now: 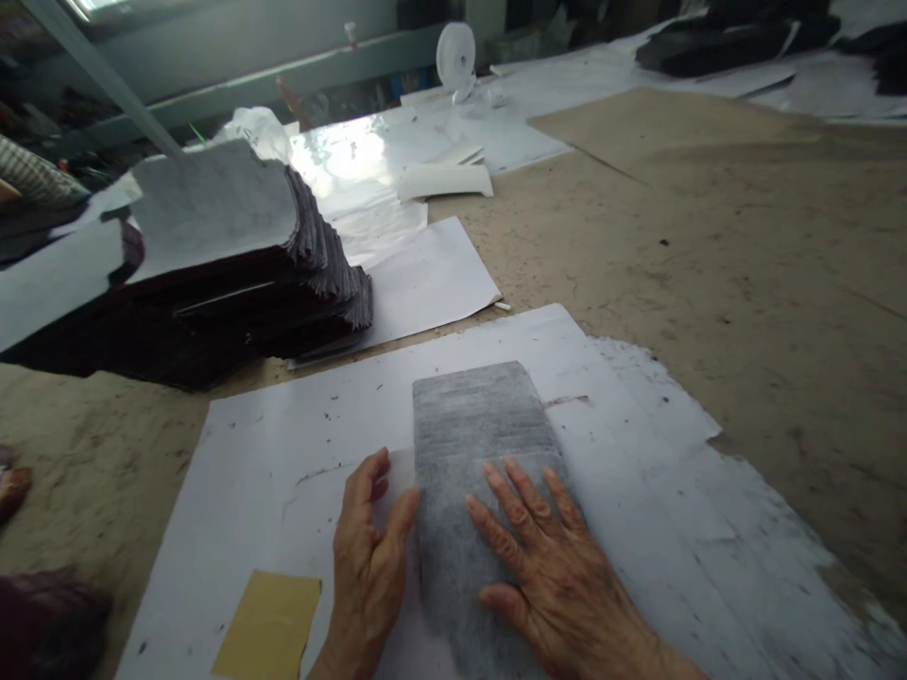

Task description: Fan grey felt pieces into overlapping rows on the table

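A long grey piece of fabric-like sheet (482,416) with a mottled surface lies on a large white paper sheet (269,472). Flat on its right half rests my right hand (545,557), fingers spread and pointing away from me. My left hand (372,557) stands on its side along the left edge, thumb near or at that edge and the other fingers loosely curved, with nothing seen in them. The near end of the grey piece runs out of view at the bottom. A small mustard-yellow square (273,623) lies left of my left hand.
A tall stack of dark cut pieces with grey backing (219,208) stands at the left back. Beyond are white curved card (446,179), a white tape roll (455,57) and brown paper (658,113). Dark bundles (709,47) lie far right. Another person's fingers (12,486) show at the left edge.
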The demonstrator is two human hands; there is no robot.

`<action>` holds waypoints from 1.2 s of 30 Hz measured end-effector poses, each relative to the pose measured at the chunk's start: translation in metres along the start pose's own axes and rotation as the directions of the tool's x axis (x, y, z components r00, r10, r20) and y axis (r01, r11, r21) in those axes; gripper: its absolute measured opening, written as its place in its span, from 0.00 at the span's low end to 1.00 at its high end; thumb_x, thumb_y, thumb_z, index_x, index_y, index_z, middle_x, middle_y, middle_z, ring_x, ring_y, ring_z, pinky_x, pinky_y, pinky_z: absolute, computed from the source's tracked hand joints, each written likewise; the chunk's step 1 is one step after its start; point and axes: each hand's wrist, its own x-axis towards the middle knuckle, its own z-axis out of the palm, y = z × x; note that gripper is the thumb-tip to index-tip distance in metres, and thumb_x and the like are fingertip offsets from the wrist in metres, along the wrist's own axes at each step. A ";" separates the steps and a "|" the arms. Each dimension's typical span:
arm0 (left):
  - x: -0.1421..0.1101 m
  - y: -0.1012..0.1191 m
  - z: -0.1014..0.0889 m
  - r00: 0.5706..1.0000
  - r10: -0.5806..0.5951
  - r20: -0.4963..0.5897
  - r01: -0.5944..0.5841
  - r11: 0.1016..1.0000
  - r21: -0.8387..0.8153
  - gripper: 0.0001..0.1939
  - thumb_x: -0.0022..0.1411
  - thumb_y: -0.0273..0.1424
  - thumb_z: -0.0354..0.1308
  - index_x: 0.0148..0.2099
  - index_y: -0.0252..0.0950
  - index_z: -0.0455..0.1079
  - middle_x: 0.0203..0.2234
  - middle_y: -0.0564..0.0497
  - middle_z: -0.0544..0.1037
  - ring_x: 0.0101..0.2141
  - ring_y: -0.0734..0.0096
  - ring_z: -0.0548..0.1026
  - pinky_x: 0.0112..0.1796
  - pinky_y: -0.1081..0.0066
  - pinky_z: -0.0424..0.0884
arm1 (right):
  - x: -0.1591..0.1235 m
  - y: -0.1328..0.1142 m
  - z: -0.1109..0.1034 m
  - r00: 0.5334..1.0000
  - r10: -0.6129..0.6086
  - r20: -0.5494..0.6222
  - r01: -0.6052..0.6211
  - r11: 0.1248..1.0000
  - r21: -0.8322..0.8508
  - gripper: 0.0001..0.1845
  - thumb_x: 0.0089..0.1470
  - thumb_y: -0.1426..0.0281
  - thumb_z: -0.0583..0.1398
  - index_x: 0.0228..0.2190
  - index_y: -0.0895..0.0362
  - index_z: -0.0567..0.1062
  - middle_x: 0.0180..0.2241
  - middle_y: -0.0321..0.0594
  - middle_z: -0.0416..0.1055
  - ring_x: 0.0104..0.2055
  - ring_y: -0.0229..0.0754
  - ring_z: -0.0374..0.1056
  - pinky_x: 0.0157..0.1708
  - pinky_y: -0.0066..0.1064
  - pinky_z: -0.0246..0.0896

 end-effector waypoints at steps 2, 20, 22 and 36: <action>0.003 -0.002 0.001 1.000 -0.020 0.002 0.020 0.999 -0.041 0.26 0.54 0.44 0.55 0.54 0.42 0.59 0.52 0.47 0.65 0.48 0.61 0.66 0.46 0.63 0.64 | -0.002 0.005 -0.001 0.996 -0.002 -0.093 0.003 1.000 0.015 0.29 0.53 0.61 0.56 0.55 0.58 0.61 0.58 0.49 0.56 0.61 0.55 0.49 0.54 0.51 0.51; 0.085 0.054 0.041 0.995 -0.068 0.073 0.034 0.918 0.395 0.13 0.41 0.40 0.60 0.24 0.40 0.61 0.22 0.48 0.71 0.29 0.54 0.70 0.28 0.66 0.54 | 0.090 0.074 -0.025 0.423 0.872 0.246 -0.902 0.377 0.212 0.17 0.30 0.65 0.64 0.27 0.55 0.69 0.26 0.43 0.71 0.31 0.51 0.68 0.26 0.35 0.59; 0.083 0.054 0.042 0.996 -0.055 0.074 0.024 0.927 0.375 0.11 0.42 0.39 0.59 0.22 0.40 0.62 0.22 0.49 0.70 0.28 0.57 0.69 0.28 0.67 0.54 | 0.090 0.074 -0.025 0.425 0.865 0.266 -0.898 0.366 0.245 0.14 0.30 0.66 0.63 0.25 0.54 0.68 0.25 0.40 0.70 0.31 0.49 0.67 0.26 0.35 0.57; 0.083 0.047 0.033 0.962 0.011 0.274 0.086 0.937 -0.340 0.25 0.36 0.27 0.65 0.41 0.33 0.64 0.31 0.50 0.77 0.29 0.66 0.75 0.32 0.68 0.71 | 0.079 0.082 -0.023 0.661 0.655 0.366 -0.547 0.086 0.833 0.17 0.33 0.70 0.63 0.31 0.56 0.70 0.29 0.36 0.72 0.32 0.43 0.69 0.31 0.32 0.65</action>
